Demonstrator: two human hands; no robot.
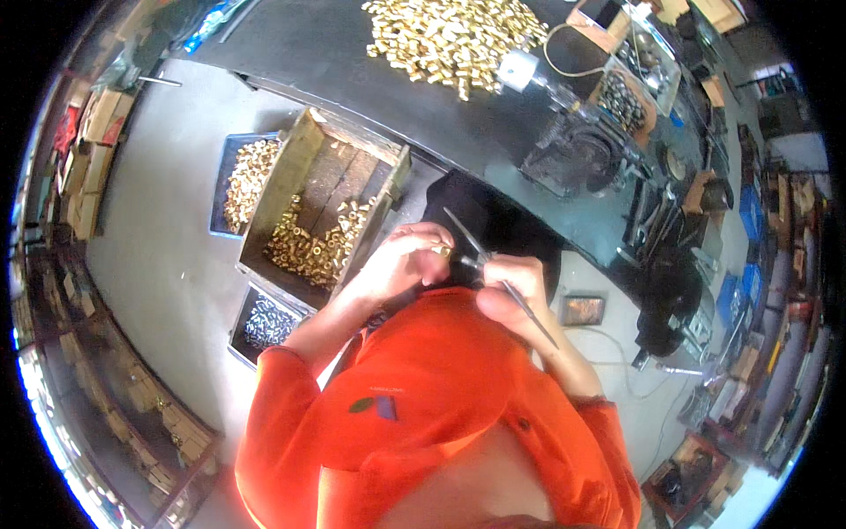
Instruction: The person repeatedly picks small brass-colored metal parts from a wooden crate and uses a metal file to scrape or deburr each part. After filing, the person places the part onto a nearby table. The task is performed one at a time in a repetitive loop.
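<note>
My left hand [410,257] is closed, pinching a small brass fitting [442,250] between thumb and fingers over my lap. Close beside it, my right hand [514,284] is wrapped round a long slim metal tool [464,231] with a pointed far end. The tool's other end runs back past my wrist, and I cannot tell whether it is a file. A short dark piece with a pale tip [467,260] shows between the hands, too small to name. To the left stands a worn wooden crate [280,189] with many brass fittings [308,251] in it.
A dark workbench [308,44] bears a heap of brass fittings [449,35] and a greasy machine fixture [582,154]. Beyond the crate are a blue bin [218,185] of brass pieces and a dark bin [242,348] of small silvery parts. Shelves line both sides; cables [630,379] lie on the floor.
</note>
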